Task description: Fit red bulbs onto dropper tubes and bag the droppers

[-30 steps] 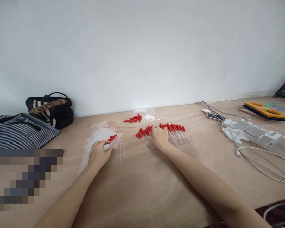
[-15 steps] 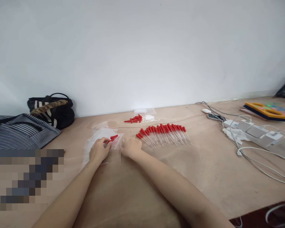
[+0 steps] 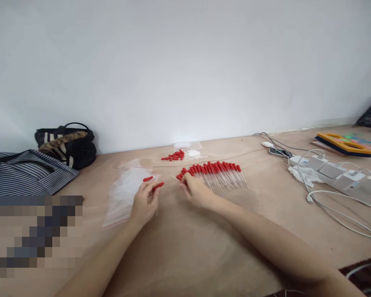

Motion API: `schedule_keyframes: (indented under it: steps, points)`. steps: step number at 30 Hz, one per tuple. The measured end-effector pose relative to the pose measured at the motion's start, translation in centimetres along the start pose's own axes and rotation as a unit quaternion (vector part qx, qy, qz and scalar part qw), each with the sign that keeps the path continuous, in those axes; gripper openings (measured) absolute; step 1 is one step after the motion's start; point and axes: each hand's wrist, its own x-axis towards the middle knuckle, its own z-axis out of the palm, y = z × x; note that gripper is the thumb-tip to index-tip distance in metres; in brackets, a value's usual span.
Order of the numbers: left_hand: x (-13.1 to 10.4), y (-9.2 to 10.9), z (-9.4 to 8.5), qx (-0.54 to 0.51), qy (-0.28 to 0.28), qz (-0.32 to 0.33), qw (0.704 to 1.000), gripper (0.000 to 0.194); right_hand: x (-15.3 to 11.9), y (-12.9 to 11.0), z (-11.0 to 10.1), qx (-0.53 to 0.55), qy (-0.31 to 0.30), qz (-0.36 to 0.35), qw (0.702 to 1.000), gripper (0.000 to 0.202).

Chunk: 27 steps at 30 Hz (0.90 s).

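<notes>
My left hand [image 3: 144,202] is closed on a red rubber bulb [image 3: 158,186], beside the right edge of the clear plastic bags [image 3: 119,202]. Another red bulb [image 3: 147,179] lies on those bags, near some glass tubes [image 3: 156,177] partly hidden by the hand. Held in a pinch by my right hand [image 3: 199,193] is a thin glass tube [image 3: 177,179], its end pointing left toward the bulb but apart from it. Right beside this hand lies a row of droppers [image 3: 224,169], red bulbs on glass tubes, partly covered by the hand.
Farther back are a pile of loose red bulbs [image 3: 175,155] and a bag with glass tubes [image 3: 193,152], near the wall. Striped and black bags [image 3: 64,142] stand left. A power strip with chargers [image 3: 334,170], white cables and a yellow-blue tray [image 3: 344,143] lie right.
My left hand has moved right off the bags, carrying a red bulb. My right hand has shifted right, to the left end of the dropper row, and a glass tube now shows in its fingers.
</notes>
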Motion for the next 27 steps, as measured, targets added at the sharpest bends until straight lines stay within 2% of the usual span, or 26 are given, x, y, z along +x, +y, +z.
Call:
schedule_keyframes:
  steps: [2, 5, 7, 10, 15, 21, 27]
  points:
    - [-1.0, 1.5, 1.0, -0.075, -0.044, -0.014, 0.996, 0.024, -2.2, 2.6, -0.4, 0.045, 0.046, -0.062, 0.996, 0.013]
    - [-2.3, 3.1, 2.4, -0.162, -0.116, -0.053, 0.979, 0.019, -5.3, 5.7, -0.5, 0.075, 0.116, -0.095, 0.986, 0.018]
    - [-2.9, 3.6, 3.1, -0.212, -0.161, -0.080, 0.961, 0.017, -6.6, 6.6, -0.4, 0.083, 0.128, -0.097, 0.984, 0.023]
    - [-3.3, 3.8, 3.5, -0.244, -0.201, -0.105, 0.943, 0.016, -7.2, 6.3, -0.5, 0.103, 0.123, -0.096, 0.982, 0.025]
    - [-3.2, 3.7, 3.4, -0.249, -0.207, -0.102, 0.941, 0.015, -6.8, 4.4, 0.0, 0.108, 0.093, -0.114, 0.983, 0.024]
    - [-3.4, 3.6, 3.6, -0.259, -0.193, -0.094, 0.942, 0.014, -6.9, 3.9, 0.8, 0.104, 0.087, -0.117, 0.984, 0.022]
    - [-3.5, 3.7, 3.8, -0.265, -0.182, -0.104, 0.941, 0.014, -7.0, 3.5, 0.7, 0.116, 0.141, -0.092, 0.979, 0.020]
